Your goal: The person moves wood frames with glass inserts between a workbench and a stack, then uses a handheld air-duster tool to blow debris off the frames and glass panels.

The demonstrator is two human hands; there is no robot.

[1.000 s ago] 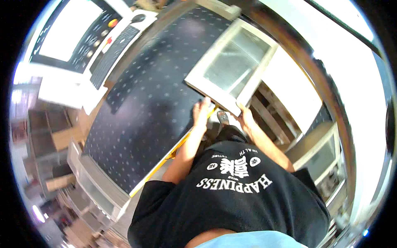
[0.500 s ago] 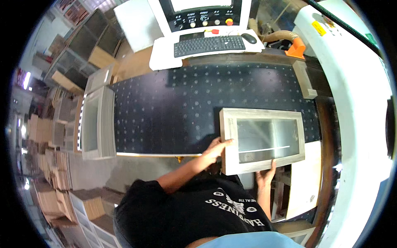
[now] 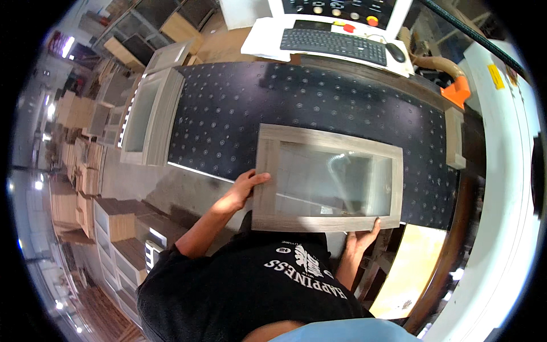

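A black short-sleeved T-shirt with white print, forearms bare, 2 hands ungloved.

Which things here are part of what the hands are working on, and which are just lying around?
In hand:
glazed wooden door frame
left hand on its left edge
right hand under its lower edge
dark dotted table

Lying about:
stacked frames
keyboard
mouse
orange part

Two hands, the left hand (image 3: 246, 188) and the right hand (image 3: 361, 238), on one glazed frame (image 3: 327, 178); one dotted dark table (image 3: 319, 102); one keyboard (image 3: 333, 45); one mouse (image 3: 395, 52); perhaps two more glazed frames (image 3: 152, 117) stacked at the table's left.
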